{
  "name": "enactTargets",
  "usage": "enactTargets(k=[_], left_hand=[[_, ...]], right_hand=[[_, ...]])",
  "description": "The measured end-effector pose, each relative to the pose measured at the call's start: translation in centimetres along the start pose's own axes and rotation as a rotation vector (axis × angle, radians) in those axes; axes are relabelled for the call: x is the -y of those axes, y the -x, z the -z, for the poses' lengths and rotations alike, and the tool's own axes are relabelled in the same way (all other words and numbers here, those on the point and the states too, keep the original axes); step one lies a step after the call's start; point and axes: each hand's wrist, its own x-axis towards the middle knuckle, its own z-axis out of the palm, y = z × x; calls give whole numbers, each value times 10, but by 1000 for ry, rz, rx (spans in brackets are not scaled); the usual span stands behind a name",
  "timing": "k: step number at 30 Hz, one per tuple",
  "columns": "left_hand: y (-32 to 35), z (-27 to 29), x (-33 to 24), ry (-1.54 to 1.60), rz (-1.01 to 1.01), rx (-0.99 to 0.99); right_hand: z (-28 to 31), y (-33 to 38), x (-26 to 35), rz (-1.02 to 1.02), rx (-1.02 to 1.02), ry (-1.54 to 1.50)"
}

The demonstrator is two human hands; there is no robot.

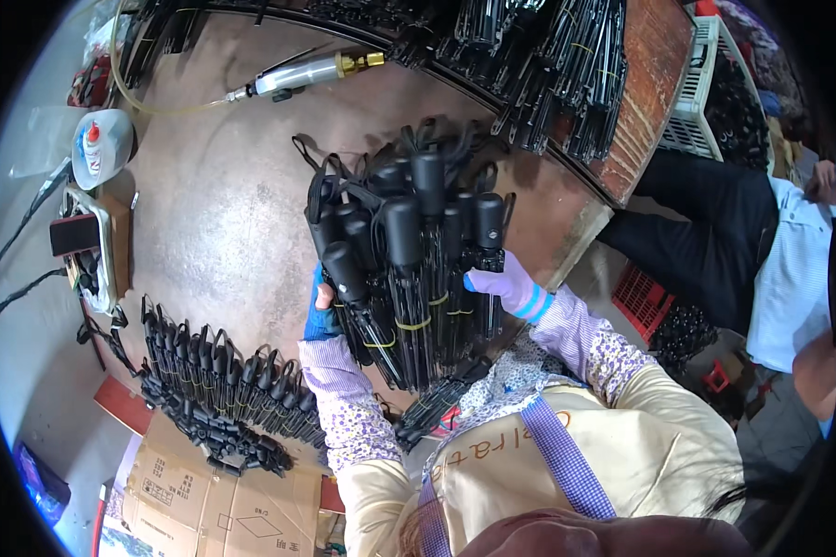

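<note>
Several bundles of black umbrella frames (404, 241) with thick black handles and wrist loops are held together in front of me. The handles point up and away, and yellow bands go round the thin metal shafts. My left hand (321, 311), in a blue glove with a bare thumb tip, presses in on the left side of the bundles; its other fingers are mostly hidden behind them. On the right side, my right hand (508, 286), in a lilac glove with blue fingertips, closes round them with the thumb in front.
More banded umbrella frames (223, 371) line the table's near left edge. Dark shafts (567, 74) are heaped at the far right. A pneumatic screwdriver (311, 76) with a hose lies at the back. A person in dark trousers (706, 218) is at the right, near a white crate (697, 88).
</note>
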Motion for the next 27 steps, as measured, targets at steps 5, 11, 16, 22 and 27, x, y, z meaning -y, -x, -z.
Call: enactTargets(k=[5,11,16,22,27], left_hand=[[-49,21,47,-173,-39,-280],[-29,15,73,-98,2,-483],[19,-18,37,613,83,37],[-3,-90,10,742,158,20],[0,-179,9,807,163,-189]], right_hand=[[-4,-17,1,127,100,32],[-12,-9,4,113,135,-125],[6,-11,-12,50,164,-220],[45,-18,28,-21,68,-238],[99,-30,74,-219,161,-196]])
